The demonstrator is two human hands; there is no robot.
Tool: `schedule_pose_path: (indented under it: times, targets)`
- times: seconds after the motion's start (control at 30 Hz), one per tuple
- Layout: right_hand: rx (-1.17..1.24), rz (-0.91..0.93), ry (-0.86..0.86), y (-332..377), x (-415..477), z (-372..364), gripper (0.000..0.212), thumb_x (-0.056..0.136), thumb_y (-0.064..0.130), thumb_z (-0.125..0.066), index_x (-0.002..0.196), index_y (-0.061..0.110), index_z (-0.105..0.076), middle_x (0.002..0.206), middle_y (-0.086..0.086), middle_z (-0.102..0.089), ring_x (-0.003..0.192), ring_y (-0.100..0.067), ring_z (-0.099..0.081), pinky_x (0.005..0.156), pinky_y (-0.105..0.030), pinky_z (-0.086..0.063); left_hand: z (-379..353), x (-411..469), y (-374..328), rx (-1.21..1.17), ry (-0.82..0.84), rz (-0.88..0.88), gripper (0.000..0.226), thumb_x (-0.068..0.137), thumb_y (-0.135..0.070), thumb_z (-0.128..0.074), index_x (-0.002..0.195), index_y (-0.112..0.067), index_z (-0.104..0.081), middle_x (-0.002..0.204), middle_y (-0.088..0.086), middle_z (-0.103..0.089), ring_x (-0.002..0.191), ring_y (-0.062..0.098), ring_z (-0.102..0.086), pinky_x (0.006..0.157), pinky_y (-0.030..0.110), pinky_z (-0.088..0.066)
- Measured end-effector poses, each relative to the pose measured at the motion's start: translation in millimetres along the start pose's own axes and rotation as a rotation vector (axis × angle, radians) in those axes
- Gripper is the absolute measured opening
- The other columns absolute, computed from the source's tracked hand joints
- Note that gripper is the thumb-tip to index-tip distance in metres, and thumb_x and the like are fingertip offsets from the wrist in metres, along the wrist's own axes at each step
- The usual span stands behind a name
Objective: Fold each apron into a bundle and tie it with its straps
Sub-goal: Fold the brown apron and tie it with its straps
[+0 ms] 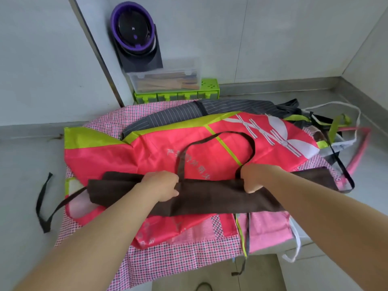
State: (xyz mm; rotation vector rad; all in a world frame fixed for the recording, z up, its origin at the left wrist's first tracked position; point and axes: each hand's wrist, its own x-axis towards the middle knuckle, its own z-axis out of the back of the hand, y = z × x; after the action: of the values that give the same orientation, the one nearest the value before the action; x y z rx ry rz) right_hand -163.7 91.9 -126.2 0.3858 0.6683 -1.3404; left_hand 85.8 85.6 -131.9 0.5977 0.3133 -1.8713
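Observation:
A dark brown apron (210, 196), folded into a long flat band, lies across a pile of aprons. My left hand (162, 185) grips its upper edge where one end of the neck loop (220, 137) joins. My right hand (255, 178) grips the same edge at the loop's other end. The loop arches away over a red and lime apron (147, 156) underneath. One brown waist strap (45, 208) trails off left onto the counter. Below lie a pink checked apron (178, 257) and a grey striped apron (168, 116).
The pile sits on a grey steel counter (25, 164) in a wall corner. A green holder (178, 94), a clear box of utensils (165, 78) and a purple-rimmed device (133, 28) stand at the back. White and pink straps (357, 131) tangle at the right.

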Motion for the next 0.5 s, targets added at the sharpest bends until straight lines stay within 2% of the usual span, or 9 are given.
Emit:
schedule_pose_path:
  times: [0.1, 0.17, 0.23, 0.3, 0.33, 0.4, 0.43, 0.5]
  targets:
    - [0.008, -0.089, -0.066, 6, -1, -19, 0.038, 0.088, 0.013, -0.048, 0.126, 0.008, -0.049, 0.125, -0.009, -0.056, 0.114, -0.028, -0.056, 0.090, -0.036, -0.047, -14, 3, 0, 0.148, -0.202, -0.059, 0.028, 0.101, -0.033, -0.039, 0.122, -0.019, -0.051, 0.124, 0.002, -0.060, 0.116, 0.025, -0.054, 0.091, 0.036, -0.036]
    - [0.047, -0.120, -0.145, 9, -4, -34, 0.041, 0.091, 0.021, -0.046, 0.130, 0.011, -0.040, 0.127, -0.007, -0.055, 0.117, -0.028, -0.054, 0.096, -0.038, -0.039, -29, 4, 1, 0.187, -0.347, -0.114, 0.025, 0.102, -0.030, -0.035, 0.116, -0.019, -0.052, 0.116, 0.000, -0.062, 0.111, 0.025, -0.056, 0.090, 0.037, -0.036]
    - [0.089, -0.131, -0.307, 14, -9, -49, 0.042, 0.092, 0.036, -0.041, 0.129, 0.015, -0.038, 0.125, -0.005, -0.057, 0.115, -0.027, -0.054, 0.094, -0.039, -0.035, -39, 5, 4, 0.155, -0.518, -0.183, 0.020, 0.099, -0.026, -0.042, 0.101, -0.016, -0.059, 0.095, 0.002, -0.067, 0.093, 0.027, -0.063, 0.080, 0.037, -0.043]
    - [0.126, -0.120, -0.542, 13, -10, -64, 0.043, 0.092, 0.050, -0.029, 0.114, 0.019, -0.049, 0.112, -0.001, -0.062, 0.105, -0.026, -0.057, 0.088, -0.038, -0.037, -48, 12, 7, 0.163, -0.643, -0.232, 0.024, 0.092, -0.029, -0.045, 0.079, -0.017, -0.060, 0.068, 0.000, -0.065, 0.067, 0.025, -0.065, 0.063, 0.034, -0.048]
    - [0.168, -0.102, -0.629, 12, -9, -72, 0.047, 0.091, 0.053, -0.023, 0.102, 0.020, -0.054, 0.100, 0.001, -0.065, 0.096, -0.026, -0.060, 0.082, -0.038, -0.039, -53, 16, 8, 0.164, -0.706, -0.235, 0.028, 0.090, -0.033, -0.040, 0.073, -0.018, -0.058, 0.062, -0.002, -0.062, 0.061, 0.023, -0.063, 0.058, 0.032, -0.049]
    - [0.269, -0.028, -0.773, 7, -4, -91, 0.047, 0.091, 0.048, -0.022, 0.079, 0.018, -0.056, 0.076, 0.002, -0.064, 0.074, -0.027, -0.061, 0.069, -0.037, -0.042, -57, 21, 9, 0.127, -0.761, -0.225, 0.032, 0.088, -0.037, -0.035, 0.071, -0.020, -0.056, 0.059, -0.003, -0.061, 0.060, 0.022, -0.062, 0.056, 0.031, -0.049]
    - [0.286, -0.013, -0.842, 4, -1, -99, 0.043, 0.091, 0.044, -0.026, 0.073, 0.018, -0.054, 0.068, 0.003, -0.062, 0.066, -0.026, -0.060, 0.065, -0.036, -0.043, -58, 23, 8, 0.111, -0.774, -0.213, 0.034, 0.087, -0.040, -0.034, 0.071, -0.019, -0.055, 0.058, -0.003, -0.061, 0.060, 0.022, -0.062, 0.057, 0.031, -0.049]
    - [0.288, -0.022, -0.870, 1, 4, -106, 0.037, 0.092, 0.039, -0.031, 0.070, 0.018, -0.053, 0.063, 0.005, -0.060, 0.060, -0.024, -0.058, 0.062, -0.036, -0.044, -61, 28, 8, 0.073, -0.792, -0.175, 0.037, 0.087, -0.043, -0.035, 0.070, -0.018, -0.056, 0.055, -0.002, -0.060, 0.058, 0.023, -0.062, 0.057, 0.031, -0.049]
